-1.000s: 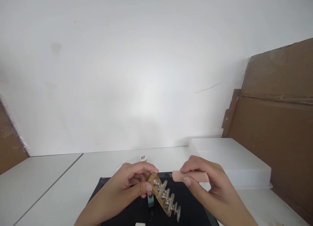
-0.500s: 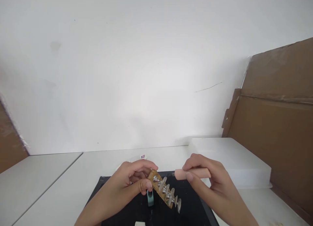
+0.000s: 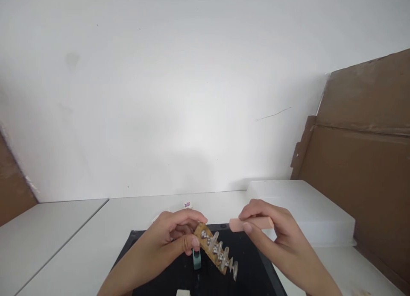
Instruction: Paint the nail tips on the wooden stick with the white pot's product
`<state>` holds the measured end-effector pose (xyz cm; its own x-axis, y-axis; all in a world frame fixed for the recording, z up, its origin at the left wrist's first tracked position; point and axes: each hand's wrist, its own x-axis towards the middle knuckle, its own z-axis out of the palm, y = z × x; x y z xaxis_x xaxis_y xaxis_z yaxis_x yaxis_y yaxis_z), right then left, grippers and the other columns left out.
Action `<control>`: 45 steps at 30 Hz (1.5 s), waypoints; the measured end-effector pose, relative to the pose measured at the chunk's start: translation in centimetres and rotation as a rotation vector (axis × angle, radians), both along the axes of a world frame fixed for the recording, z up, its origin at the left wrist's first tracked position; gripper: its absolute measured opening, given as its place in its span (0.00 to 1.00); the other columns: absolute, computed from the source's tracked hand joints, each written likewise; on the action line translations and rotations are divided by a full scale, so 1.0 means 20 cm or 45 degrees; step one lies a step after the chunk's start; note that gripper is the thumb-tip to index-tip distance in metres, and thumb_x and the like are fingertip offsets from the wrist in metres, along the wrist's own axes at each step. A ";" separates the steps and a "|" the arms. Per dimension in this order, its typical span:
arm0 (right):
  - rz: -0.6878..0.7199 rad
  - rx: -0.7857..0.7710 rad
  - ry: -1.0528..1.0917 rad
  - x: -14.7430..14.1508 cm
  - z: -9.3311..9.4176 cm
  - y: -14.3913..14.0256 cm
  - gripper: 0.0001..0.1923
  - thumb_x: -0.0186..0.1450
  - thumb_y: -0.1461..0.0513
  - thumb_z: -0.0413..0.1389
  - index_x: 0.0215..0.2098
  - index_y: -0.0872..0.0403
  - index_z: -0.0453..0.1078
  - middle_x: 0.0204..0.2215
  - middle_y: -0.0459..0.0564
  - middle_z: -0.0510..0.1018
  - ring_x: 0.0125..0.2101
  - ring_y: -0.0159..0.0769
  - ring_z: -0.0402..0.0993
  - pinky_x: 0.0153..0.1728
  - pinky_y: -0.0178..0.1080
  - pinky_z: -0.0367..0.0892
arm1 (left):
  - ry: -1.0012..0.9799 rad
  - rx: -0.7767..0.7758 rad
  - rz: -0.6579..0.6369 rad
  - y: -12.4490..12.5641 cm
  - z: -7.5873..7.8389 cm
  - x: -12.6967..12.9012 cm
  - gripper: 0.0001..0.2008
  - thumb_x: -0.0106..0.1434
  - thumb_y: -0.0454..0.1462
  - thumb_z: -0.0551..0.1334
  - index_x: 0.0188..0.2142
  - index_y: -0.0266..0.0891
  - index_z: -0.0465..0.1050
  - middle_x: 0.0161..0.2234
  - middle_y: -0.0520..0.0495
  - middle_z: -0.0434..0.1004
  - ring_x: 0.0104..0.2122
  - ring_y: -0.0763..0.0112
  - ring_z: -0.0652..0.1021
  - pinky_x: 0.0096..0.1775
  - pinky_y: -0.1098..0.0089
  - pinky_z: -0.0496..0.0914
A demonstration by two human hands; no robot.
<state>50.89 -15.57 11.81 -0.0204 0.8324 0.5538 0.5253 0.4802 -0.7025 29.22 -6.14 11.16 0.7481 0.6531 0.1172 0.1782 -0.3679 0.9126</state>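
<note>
your left hand (image 3: 169, 238) grip pinches the upper end of the brown strip (image 3: 211, 247), thumb and fingertips closed on it, its row of clear nail tips on metal studs slanting down to the right over the black mat (image 3: 256, 279) on the counter (image 3: 80, 249). strip barely moved in the last second. a small teal piece (image 3: 197, 259) sits just below it. your right hand (image 3: 272, 236) pinches the pink block (image 3: 251, 224), which has lifted slightly and pulled right, apart from the strip, so no rubbing contact now. white box (image 3: 307, 210) far right.
</note>
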 end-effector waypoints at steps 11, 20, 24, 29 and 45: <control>0.116 0.082 0.041 0.00 0.00 -0.02 0.04 0.64 0.64 0.53 0.32 0.49 0.68 0.23 0.41 0.73 0.23 0.30 0.67 0.24 0.30 0.63 | 0.054 0.044 0.030 0.01 0.02 0.00 0.08 0.62 0.38 0.59 0.42 0.45 0.71 0.30 0.55 0.76 0.28 0.73 0.74 0.32 0.73 0.69; 0.086 0.155 0.038 0.01 0.01 -0.01 0.05 0.63 0.66 0.53 0.31 0.49 0.68 0.21 0.41 0.71 0.21 0.30 0.65 0.23 0.30 0.63 | 0.060 -0.013 0.097 0.01 0.02 -0.02 0.08 0.61 0.38 0.59 0.41 0.46 0.70 0.30 0.55 0.74 0.28 0.72 0.73 0.34 0.71 0.68; 0.079 0.150 0.060 0.01 0.02 -0.01 0.05 0.64 0.65 0.53 0.31 0.49 0.68 0.20 0.41 0.71 0.21 0.31 0.64 0.22 0.31 0.62 | 0.053 -0.023 0.094 0.01 0.02 -0.03 0.07 0.62 0.39 0.59 0.41 0.46 0.69 0.30 0.55 0.73 0.29 0.72 0.73 0.35 0.71 0.67; 0.065 0.141 0.051 0.02 0.01 -0.02 0.05 0.64 0.65 0.53 0.31 0.49 0.68 0.21 0.41 0.73 0.21 0.31 0.64 0.23 0.31 0.62 | 0.027 0.009 0.085 0.02 0.00 -0.04 0.07 0.64 0.38 0.56 0.42 0.47 0.67 0.31 0.55 0.72 0.29 0.72 0.72 0.36 0.70 0.67; 0.047 0.202 0.031 0.02 0.02 -0.03 0.05 0.64 0.63 0.54 0.30 0.51 0.68 0.19 0.43 0.73 0.19 0.32 0.66 0.22 0.33 0.65 | 0.067 0.218 0.109 0.02 0.00 -0.04 0.10 0.66 0.44 0.53 0.44 0.46 0.66 0.32 0.53 0.70 0.29 0.70 0.72 0.34 0.70 0.66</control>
<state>51.36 -16.16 12.14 -0.0344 0.7336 0.6788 0.4886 0.6048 -0.6289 28.45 -5.76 11.16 0.6990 0.6883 0.1941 0.2610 -0.4983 0.8268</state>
